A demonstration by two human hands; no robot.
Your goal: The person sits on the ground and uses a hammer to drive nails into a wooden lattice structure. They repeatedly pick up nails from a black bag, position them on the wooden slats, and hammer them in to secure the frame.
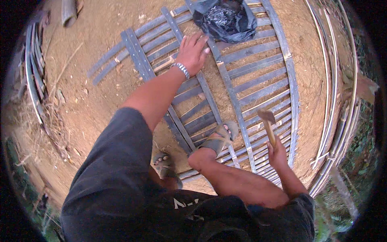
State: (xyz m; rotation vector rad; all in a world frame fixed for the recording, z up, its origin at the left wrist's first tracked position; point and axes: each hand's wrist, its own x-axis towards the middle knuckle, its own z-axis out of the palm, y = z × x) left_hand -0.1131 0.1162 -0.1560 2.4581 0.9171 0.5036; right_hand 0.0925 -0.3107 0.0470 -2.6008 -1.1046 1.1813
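My left hand (191,52), a metal bracelet at its wrist, is stretched out over the slatted frame (258,49) with its fingers apart. It is close to the lower left edge of a black plastic bag (243,30), and nothing shows in it. A heap of small shiny nails (219,17) lies in the bag, which rests on the slats at the far side. On the right, my right hand (277,153) grips a hammer (269,130) by its wooden handle, the head raised above the slats. Dark grey strips, apparently split bamboo, make up the frame.
My sandalled foot (222,137) rests on the frame; the other sandal (163,163) is beside it on the dirt ground (100,105). Long bamboo poles (340,133) lie along the right edge. Dark strips (34,72) are at the left, and a bamboo tube (69,14) at the far left.
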